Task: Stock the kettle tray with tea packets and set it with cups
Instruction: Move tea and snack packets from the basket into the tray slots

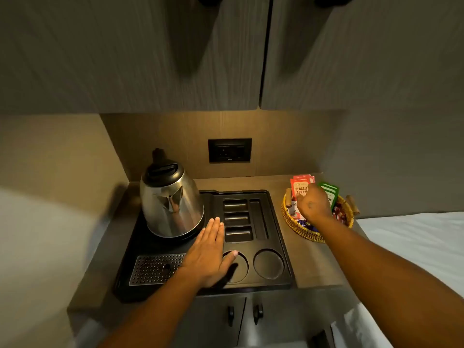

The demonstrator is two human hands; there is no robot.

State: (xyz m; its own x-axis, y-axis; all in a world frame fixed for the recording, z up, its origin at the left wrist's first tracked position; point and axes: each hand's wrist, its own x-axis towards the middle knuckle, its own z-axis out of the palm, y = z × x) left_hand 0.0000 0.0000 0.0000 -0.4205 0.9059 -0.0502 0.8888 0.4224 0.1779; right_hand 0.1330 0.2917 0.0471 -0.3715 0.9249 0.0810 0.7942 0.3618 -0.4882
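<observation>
A black kettle tray (281, 222) lies on the counter with a steel kettle (170, 202) at its back left, empty packet slots (237, 219) in the middle and two round cup wells (268, 263) at the front. My left hand (211, 252) rests flat on the tray, fingers together, thumb over the left well. To the right stands a woven basket (293, 223) holding red tea packets (300, 187) and green packets (331, 192). My right hand (313, 207) is inside the basket, fingers curled at the red packets; the grip itself is hidden. No cups are visible.
A metal drip grate (155, 268) fills the tray's front left corner. A black wall socket (229, 150) sits behind the tray. Cabinet doors hang above, and two lower doors with black handles (243, 313) are below. A white bed surface (411, 239) lies to the right.
</observation>
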